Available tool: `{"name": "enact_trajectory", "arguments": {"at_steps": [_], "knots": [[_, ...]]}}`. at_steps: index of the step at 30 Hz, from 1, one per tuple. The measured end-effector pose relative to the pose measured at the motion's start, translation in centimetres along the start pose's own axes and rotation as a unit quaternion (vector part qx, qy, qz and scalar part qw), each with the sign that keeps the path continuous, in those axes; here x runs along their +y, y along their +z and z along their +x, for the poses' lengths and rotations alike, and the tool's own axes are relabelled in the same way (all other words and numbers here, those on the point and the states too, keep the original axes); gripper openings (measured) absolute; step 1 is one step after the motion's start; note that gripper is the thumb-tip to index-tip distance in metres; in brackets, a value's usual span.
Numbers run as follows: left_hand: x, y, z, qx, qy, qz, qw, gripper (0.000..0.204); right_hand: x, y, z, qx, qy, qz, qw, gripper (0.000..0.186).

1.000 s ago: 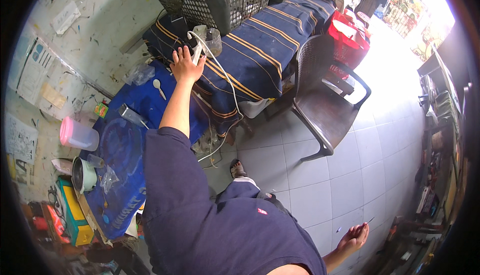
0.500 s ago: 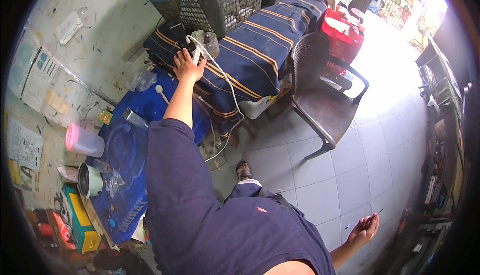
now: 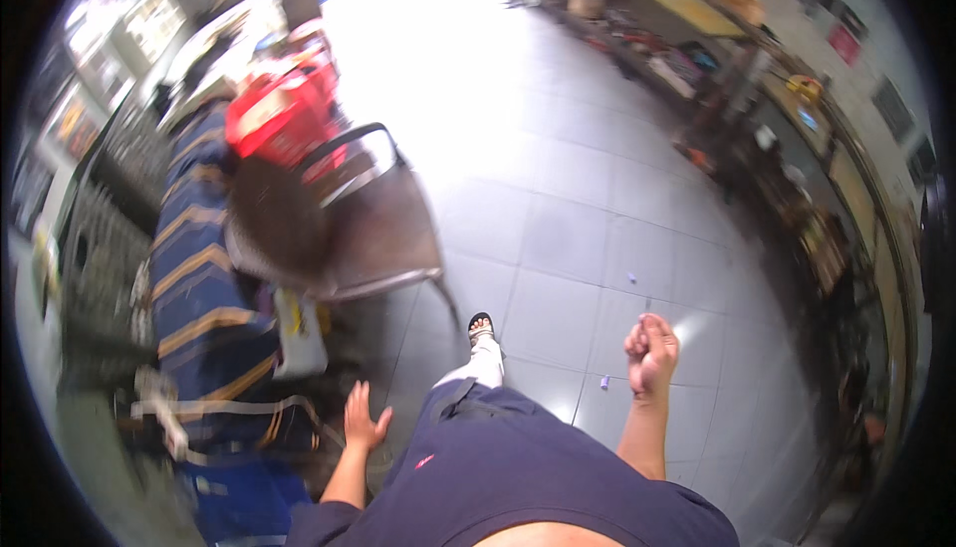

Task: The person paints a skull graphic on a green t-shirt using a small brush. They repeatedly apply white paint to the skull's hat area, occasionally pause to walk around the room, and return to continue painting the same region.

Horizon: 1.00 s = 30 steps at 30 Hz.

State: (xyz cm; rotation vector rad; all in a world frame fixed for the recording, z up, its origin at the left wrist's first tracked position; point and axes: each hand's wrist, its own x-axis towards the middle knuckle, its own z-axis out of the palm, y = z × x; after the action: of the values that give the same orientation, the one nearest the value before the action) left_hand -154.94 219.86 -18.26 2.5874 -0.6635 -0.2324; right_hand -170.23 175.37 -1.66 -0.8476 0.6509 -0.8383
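In the head view, the right hand (image 3: 652, 356) hangs over the grey tiled floor (image 3: 558, 233), its fingers curled in and the thumb and fingertips pinching a thin, blurred thing (image 3: 648, 304) that juts up above them. The left hand (image 3: 365, 430) is open, its fingers stretched out fairly close together with the thumb apart, to the right of the worktop covered by a striped blue cloth (image 3: 202, 273). A brown chair (image 3: 383, 238) stands beyond it, beside that cloth.
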Motion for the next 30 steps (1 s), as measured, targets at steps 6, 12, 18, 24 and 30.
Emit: {"name": "enact_trajectory", "arguments": {"at_steps": [6, 12, 18, 24, 30], "knots": [[-2.8, 3.5, 9.8, -0.325, -0.301, 0.031, 0.896, 0.087, -2.4, -1.5, 8.9, 0.009, -0.022, -0.028, 0.999, 0.012], [3.5, 6.5, 36.0, -0.175, -0.198, -0.031, 0.964, 0.065, -6.2, 0.9, 23.0, 0.002, -0.027, -0.050, 0.998, 0.012], [29.8, 15.3, 57.3, -0.262, -0.039, -0.140, 0.954, 0.065, -10.2, 3.2, 34.6, 0.039, -0.046, -0.053, 0.997, 0.012], [47.0, 18.3, 71.2, -0.389, 0.078, -0.210, 0.893, 0.067, -12.3, -1.0, 45.9, 0.099, -0.061, -0.053, 0.992, 0.012], [36.8, 25.9, 82.1, -0.220, -0.075, -0.076, 0.970, 0.067, -14.0, -3.2, 62.4, 0.167, -0.070, -0.049, 0.982, 0.011]]}}
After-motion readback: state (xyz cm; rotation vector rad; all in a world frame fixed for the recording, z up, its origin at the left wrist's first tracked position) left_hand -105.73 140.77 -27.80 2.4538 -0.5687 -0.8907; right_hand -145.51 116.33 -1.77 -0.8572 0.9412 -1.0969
